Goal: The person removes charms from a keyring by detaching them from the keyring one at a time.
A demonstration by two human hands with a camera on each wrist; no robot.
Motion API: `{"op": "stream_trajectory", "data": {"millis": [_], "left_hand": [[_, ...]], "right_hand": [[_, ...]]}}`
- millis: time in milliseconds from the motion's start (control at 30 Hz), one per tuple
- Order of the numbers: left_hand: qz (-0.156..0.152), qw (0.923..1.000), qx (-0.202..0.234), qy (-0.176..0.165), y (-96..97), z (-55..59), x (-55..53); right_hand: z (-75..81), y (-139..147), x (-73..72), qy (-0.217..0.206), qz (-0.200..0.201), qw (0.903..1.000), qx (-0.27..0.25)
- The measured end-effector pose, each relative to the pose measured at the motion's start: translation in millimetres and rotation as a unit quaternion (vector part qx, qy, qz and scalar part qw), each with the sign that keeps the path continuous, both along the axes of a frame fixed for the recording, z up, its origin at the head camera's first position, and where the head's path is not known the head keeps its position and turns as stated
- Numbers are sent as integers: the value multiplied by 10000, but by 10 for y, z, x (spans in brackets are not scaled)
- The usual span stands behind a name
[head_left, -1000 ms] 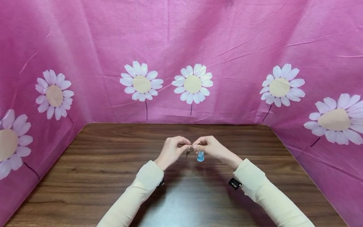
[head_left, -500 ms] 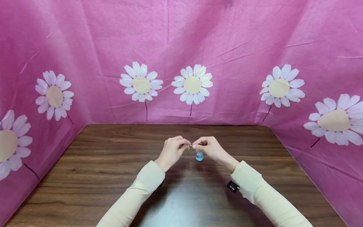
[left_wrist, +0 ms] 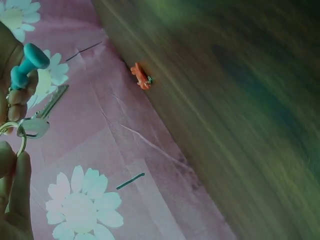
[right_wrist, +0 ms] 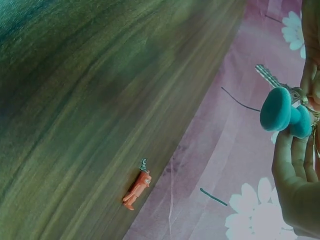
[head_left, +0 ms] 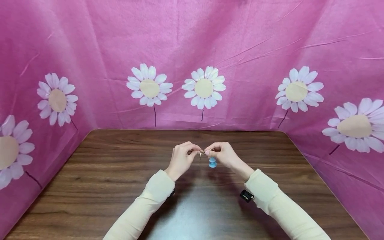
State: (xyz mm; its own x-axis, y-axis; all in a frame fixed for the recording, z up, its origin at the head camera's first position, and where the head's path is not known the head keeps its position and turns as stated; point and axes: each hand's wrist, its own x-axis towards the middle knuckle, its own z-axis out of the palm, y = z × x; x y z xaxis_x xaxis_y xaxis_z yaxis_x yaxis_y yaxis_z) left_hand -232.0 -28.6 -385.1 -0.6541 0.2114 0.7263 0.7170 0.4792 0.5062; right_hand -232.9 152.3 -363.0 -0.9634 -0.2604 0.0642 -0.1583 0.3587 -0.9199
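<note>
My left hand (head_left: 181, 158) pinches a gold key ring (left_wrist: 23, 145) between its fingertips. A silver key (left_wrist: 50, 105) hangs from that ring. Facing it, my right hand (head_left: 226, 155) holds a keychain with a blue pushpin-shaped charm (head_left: 212, 162). In the right wrist view the charm (right_wrist: 276, 112) hangs in front of the right fingers, with the key (right_wrist: 270, 76) behind it. Both hands' fingertips meet above the table, and the metal rings come together between them. Whether the rings are linked is too small and partly hidden to tell.
An orange figure-shaped charm (right_wrist: 136, 190) with a short chain lies on the wooden table (head_left: 120, 186) near its far edge, seen in the wrist views. A pink cloth (head_left: 246, 43) printed with daisies surrounds the table's back and sides.
The hands have stayed nearly in place, still fingertip to fingertip. The key has swung from slanted to hanging straight down, and the blue charm has risen slightly.
</note>
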Motion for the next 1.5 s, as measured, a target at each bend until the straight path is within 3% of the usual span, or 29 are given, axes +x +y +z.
{"op": "stream_trajectory", "data": {"millis": [233, 500, 600, 733, 800, 967, 1167, 1333, 1400, 1500], "left_hand": [[-307, 9941, 812, -656, -5, 28, 17], [-571, 9797, 1459, -1252, -6, 38, 29], [-597, 9701, 1721, -1601, -4, 43, 29], [-643, 9519, 2075, -2162, 0, 70, 37], [-651, 9494, 2073, -2268, -1, 78, 42], [-700, 9585, 1663, -2205, -13, 47, 27], [-748, 9619, 1352, -2254, -29, -11, -13], [-367, 9893, 119, -1410, -14, -33, 1], [-133, 9944, -464, -937, -4, -19, 15], [71, 9949, -874, -489, 5, 6, 18]], "right_hand": [[11, -6, -5, 79, 45, 10000, -30], [37, -35, 11, 65, 20, 9999, -146], [42, -37, 11, 81, 74, 9997, -203], [54, -41, 18, 184, 83, 9992, -354], [59, -49, 24, 262, 21, 9990, -367], [38, -65, 39, 402, -171, 9990, -129], [18, -97, 37, 807, -269, 9955, 422], [50, -99, 48, 1525, -420, 9773, 1408], [59, -92, 48, 1651, -463, 9717, 1622], [54, -83, 32, 1692, -478, 9691, 1733]]}}
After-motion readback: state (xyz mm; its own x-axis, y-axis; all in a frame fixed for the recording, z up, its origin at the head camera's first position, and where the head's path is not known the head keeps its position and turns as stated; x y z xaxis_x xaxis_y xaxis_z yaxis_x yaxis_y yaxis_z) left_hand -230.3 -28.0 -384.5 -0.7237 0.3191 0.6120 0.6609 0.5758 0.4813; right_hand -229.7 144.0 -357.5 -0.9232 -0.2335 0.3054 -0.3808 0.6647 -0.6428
